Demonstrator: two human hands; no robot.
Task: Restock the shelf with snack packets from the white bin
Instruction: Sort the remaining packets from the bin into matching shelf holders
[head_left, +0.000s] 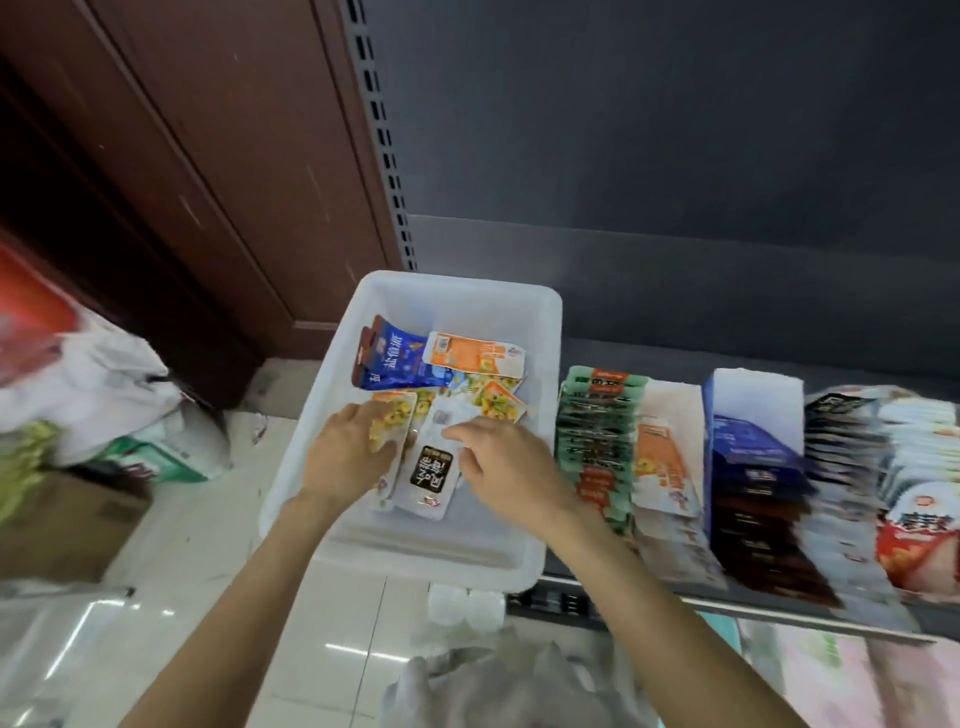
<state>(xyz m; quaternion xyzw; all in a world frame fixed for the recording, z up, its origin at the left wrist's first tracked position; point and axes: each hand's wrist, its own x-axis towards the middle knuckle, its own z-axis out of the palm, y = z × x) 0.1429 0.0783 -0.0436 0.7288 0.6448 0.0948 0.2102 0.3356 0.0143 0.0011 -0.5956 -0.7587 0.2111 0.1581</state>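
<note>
Both hands were down in the white bin (540, 332), which sat at the left end of the shelf (779, 610). The left hand (345, 452) curled its fingers over an orange-and-yellow packet (390, 423); the right hand (501, 462) pinched the edge of a white packet with a black label (428, 475). Loose snack packets lay heaped across the bin floor, a blue packet (392, 361) among them.

Slippery overlapping film could have let a pinched packet slide free, or dragged a neighbour up with it. The bin seemed to overhang the shelf's front edge, so a heavy press might have tipped it.

Just right of the bin, upright rows of shelved packets (670, 457) stood tightly packed, leaving little room to slot more in. Plastic bags (104, 374) and a cardboard box (67, 525) crowded the floor at left.
</note>
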